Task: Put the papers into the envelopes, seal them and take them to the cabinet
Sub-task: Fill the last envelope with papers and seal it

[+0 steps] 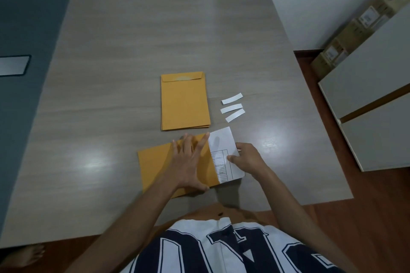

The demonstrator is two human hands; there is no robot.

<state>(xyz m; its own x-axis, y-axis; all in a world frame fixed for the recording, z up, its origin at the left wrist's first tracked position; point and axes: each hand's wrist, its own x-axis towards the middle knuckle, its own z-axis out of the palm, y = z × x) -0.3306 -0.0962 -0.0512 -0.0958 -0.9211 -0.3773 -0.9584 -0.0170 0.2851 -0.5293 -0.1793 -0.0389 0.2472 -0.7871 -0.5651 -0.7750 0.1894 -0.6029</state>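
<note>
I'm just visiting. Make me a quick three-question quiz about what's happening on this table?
1. True or false: the paper is fully inside the envelope.
2. How many white strips lie beside the envelope stack?
3. Which hand presses flat on the envelope: A left hand, B right hand?

Key: 1 false, part sticks out; 2 three; 3 A.

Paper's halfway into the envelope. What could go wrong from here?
The printed paper enters the envelope slightly skewed, so a corner might catch inside and crumple. The left hand presses flat near the opening; that may pinch it shut and block the sheet. The right hand works close to three white strips lying loose on the table, and could knock them away.
</note>
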